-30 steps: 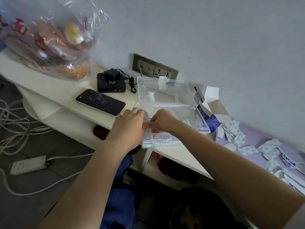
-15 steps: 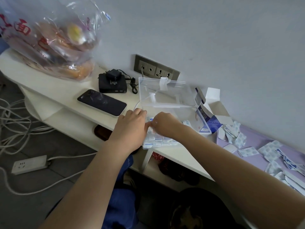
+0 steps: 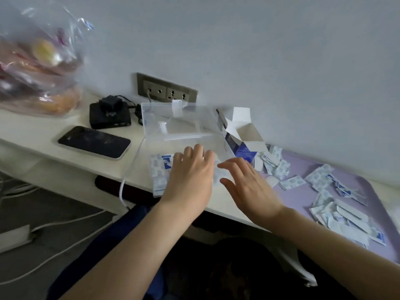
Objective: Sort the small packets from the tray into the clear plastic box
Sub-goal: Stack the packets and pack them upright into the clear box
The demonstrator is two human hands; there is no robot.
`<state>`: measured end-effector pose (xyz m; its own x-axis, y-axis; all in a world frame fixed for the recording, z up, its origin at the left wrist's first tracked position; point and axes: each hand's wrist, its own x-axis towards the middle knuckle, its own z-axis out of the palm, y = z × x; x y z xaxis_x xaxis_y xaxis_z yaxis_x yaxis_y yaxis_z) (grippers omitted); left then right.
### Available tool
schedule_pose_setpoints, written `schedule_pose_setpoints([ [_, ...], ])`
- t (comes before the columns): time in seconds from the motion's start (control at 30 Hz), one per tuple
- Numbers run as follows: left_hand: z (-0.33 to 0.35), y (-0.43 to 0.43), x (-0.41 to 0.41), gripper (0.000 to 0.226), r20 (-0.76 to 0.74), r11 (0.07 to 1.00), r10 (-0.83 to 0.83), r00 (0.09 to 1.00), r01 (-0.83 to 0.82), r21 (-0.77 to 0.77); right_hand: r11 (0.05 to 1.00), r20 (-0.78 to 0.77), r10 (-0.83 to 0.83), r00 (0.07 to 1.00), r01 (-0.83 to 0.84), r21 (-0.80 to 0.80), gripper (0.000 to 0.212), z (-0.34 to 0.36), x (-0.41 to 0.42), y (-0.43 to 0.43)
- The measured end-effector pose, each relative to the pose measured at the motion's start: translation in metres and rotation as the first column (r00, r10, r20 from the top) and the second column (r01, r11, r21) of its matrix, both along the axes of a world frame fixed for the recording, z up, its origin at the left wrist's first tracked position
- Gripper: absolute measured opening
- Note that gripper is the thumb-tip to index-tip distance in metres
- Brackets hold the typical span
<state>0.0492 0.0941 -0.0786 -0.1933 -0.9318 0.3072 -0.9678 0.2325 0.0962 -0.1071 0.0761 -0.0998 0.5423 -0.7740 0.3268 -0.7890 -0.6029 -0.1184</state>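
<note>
Clear plastic box (image 3: 205,140): lid (image 3: 190,120) propped back for access. Left hand (image 3: 190,176): flat, fingers straight, apparently pressing stacked packets (image 3: 161,167) level. Right hand (image 3: 249,187): spread, empty, beside the box.

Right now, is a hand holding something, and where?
Nothing is held. The left hand lies flat over the small white-and-blue packets in the clear plastic box; the right hand is spread open.

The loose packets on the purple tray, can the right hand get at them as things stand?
Probably yes. The right hand is open and empty, and the packets lie uncovered on the purple tray to its right, with nothing between.
</note>
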Motion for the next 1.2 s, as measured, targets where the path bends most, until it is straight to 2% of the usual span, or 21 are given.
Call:
schedule_pose_setpoints([
  [0.07, -0.004, -0.004, -0.023, 0.031, -0.004, 0.994, -0.105, 0.994, 0.105, -0.039, 0.997, 0.021, -0.073, 0.997, 0.073, -0.015, 0.028, -0.003, -0.031, 0.001],
  [0.17, -0.005, -0.005, -0.053, 0.029, -0.038, 0.967, -0.254, 0.967, 0.254, 0.006, 0.981, -0.020, -0.194, 0.981, 0.194, -0.021, 0.024, -0.011, -0.076, -0.004],
  [0.3, -0.022, -0.015, -0.090, 0.025, 0.071, 0.930, -0.366, 0.928, 0.362, 0.061, 0.896, -0.010, -0.416, 0.909, 0.412, 0.164, 0.027, -0.026, -0.132, -0.023],
  [0.4, -0.038, -0.034, -0.115, 0.027, 0.103, 0.922, -0.375, 0.921, 0.359, 0.143, 0.783, -0.005, -0.548, 0.836, 0.515, 0.347, 0.037, -0.034, -0.156, -0.043],
  [0.57, -0.064, -0.058, -0.138, 0.036, 0.174, 0.913, -0.323, 0.930, 0.258, 0.317, 0.756, -0.052, -0.524, 0.850, 0.493, 0.431, 0.062, -0.042, -0.163, -0.077],
  [0.7, -0.071, -0.065, -0.152, 0.037, 0.197, 0.911, -0.291, 0.936, 0.208, 0.356, 0.726, -0.063, -0.516, 0.854, 0.475, 0.497, 0.076, -0.046, -0.154, -0.101],
  [0.9, -0.071, -0.071, -0.160, 0.039, 0.223, 0.910, -0.270, 0.937, 0.174, 0.376, 0.748, -0.079, -0.484, 0.872, 0.459, 0.479, 0.054, -0.048, -0.150, -0.124],
  [1.07, -0.070, -0.070, -0.161, 0.039, 0.220, 0.907, -0.271, 0.937, 0.172, 0.384, 0.759, -0.036, -0.556, 0.830, 0.525, 0.385, 0.023, -0.045, -0.155, -0.127],
  [1.2, -0.067, -0.069, -0.161, 0.038, 0.199, 0.904, -0.269, 0.942, 0.176, 0.390, 0.780, -0.007, -0.558, 0.830, 0.528, 0.337, 0.023, -0.041, -0.156, -0.118],
])
